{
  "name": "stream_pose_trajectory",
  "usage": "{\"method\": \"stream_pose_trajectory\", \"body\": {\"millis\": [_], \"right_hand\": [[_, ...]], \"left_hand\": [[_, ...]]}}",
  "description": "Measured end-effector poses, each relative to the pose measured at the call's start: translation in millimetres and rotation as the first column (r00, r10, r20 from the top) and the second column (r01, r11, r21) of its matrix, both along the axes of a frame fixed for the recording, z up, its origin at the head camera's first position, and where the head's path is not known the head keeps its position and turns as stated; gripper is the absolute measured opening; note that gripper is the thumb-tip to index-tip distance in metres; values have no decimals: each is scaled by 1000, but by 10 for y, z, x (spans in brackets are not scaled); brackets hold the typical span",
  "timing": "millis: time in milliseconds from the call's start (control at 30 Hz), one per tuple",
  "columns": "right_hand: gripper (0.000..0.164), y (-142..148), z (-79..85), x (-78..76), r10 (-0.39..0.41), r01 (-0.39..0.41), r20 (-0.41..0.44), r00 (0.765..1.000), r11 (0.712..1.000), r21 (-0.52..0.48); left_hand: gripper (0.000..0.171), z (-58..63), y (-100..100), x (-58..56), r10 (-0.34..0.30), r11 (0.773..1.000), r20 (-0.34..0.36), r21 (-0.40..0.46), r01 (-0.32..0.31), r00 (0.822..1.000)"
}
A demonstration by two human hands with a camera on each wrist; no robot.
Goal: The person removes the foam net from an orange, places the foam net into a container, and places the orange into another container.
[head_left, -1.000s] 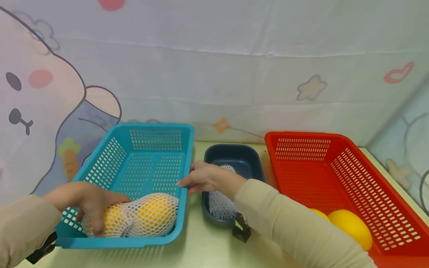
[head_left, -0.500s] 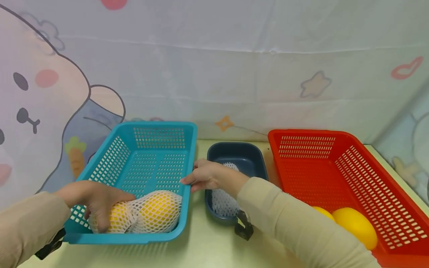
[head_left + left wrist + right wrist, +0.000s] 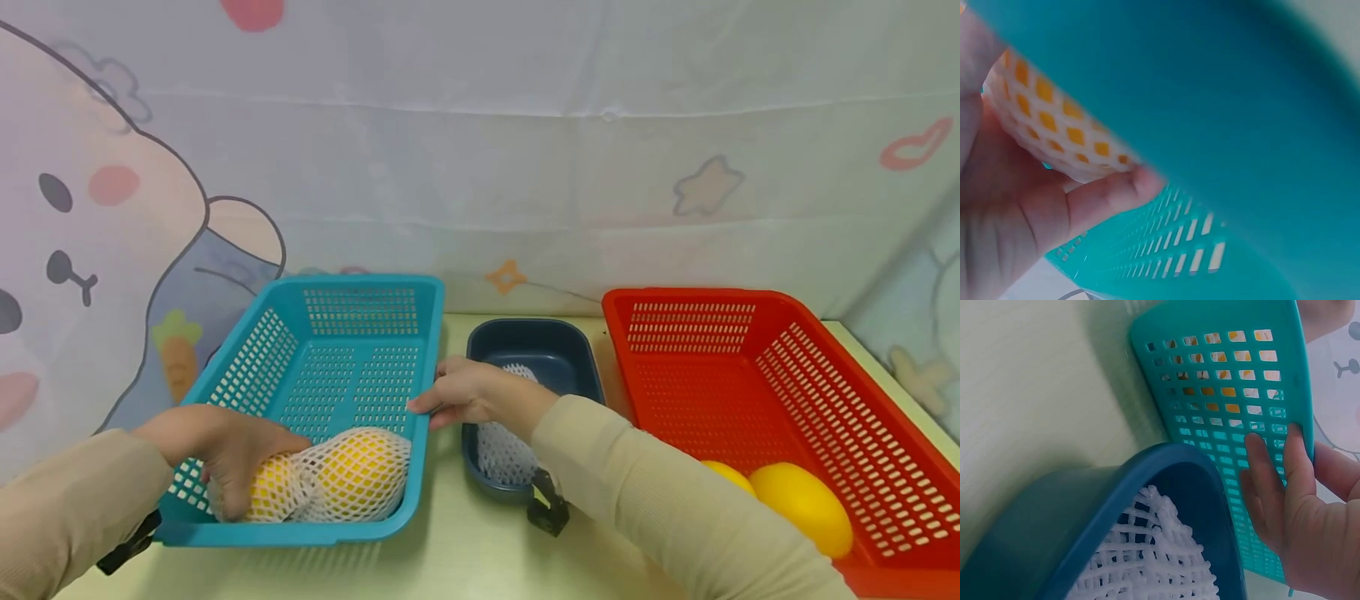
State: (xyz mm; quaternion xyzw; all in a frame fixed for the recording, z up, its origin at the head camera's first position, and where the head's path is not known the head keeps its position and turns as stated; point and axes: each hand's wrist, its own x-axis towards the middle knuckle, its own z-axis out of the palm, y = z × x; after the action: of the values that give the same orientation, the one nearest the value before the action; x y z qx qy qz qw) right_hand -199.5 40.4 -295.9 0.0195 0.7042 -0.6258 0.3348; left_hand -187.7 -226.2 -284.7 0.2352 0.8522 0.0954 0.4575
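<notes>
Two yellow fruits in white foam nets lie side by side at the near end of a teal basket [image 3: 348,400]. My left hand [image 3: 234,450] reaches in and grips the left netted fruit [image 3: 270,492] from above; the left wrist view shows the thumb and palm around the net [image 3: 1063,125]. The right netted fruit [image 3: 363,475] sits against the basket's right wall. My right hand [image 3: 472,392] pinches that right rim, thumb on the inside, with the other fingers spread on the perforated outer wall in the right wrist view.
A dark blue tub [image 3: 540,367] holding an empty white foam net [image 3: 504,450] stands right of the teal basket, beneath my right forearm. Farther right, a red basket [image 3: 690,408] holds bare yellow fruits [image 3: 802,508], partly behind my sleeve. A printed curtain [image 3: 525,167] hangs behind.
The head view has turned slightly left, shifting everything a little to the right in the picture. Both hands keep their places on the fruit and the basket rim.
</notes>
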Motion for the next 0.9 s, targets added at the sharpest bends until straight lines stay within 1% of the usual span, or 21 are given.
{"method": "stream_pose_trajectory", "body": {"millis": [133, 233, 333, 400, 467, 533, 667, 833, 900], "right_hand": [[42, -23, -2, 2, 0, 0, 3, 1000, 1000, 6], [42, -27, 6, 10, 10, -10, -5, 1000, 1000, 11], [40, -17, 11, 10, 12, -12, -9, 1000, 1000, 14], [38, -10, 13, 12, 9, -9, -12, 1000, 1000, 12], [38, -11, 14, 10, 3, -3, -9, 1000, 1000, 10], [38, -16, 13, 13, 0, 0, -5, 1000, 1000, 7], [40, -21, 1, 13, -6, 6, -1, 1000, 1000, 13], [38, -15, 2, 10, -13, 13, -3, 1000, 1000, 14], [38, -16, 9, 11, -10, 10, -2, 1000, 1000, 11]], "left_hand": [[64, -4, -29, 0, -22, 1000, -20, 6, 22, 1000], [66, 18, -58, 0, -19, 999, -26, 33, 20, 999], [68, 69, -77, -15, -76, 996, -95, 29, 79, 993], [71, 116, -84, -26, -120, 993, -162, 0, 122, 980], [75, 169, -91, -32, -161, 987, -224, -40, 156, 961], [77, 219, -95, -31, -158, 987, -254, -59, 148, 954], [80, 312, -80, -42, -142, 990, -299, -47, 134, 944], [81, 449, -8, -57, -142, 990, -379, -35, 139, 914], [81, 503, 27, -53, -144, 989, -418, -36, 142, 897]]}}
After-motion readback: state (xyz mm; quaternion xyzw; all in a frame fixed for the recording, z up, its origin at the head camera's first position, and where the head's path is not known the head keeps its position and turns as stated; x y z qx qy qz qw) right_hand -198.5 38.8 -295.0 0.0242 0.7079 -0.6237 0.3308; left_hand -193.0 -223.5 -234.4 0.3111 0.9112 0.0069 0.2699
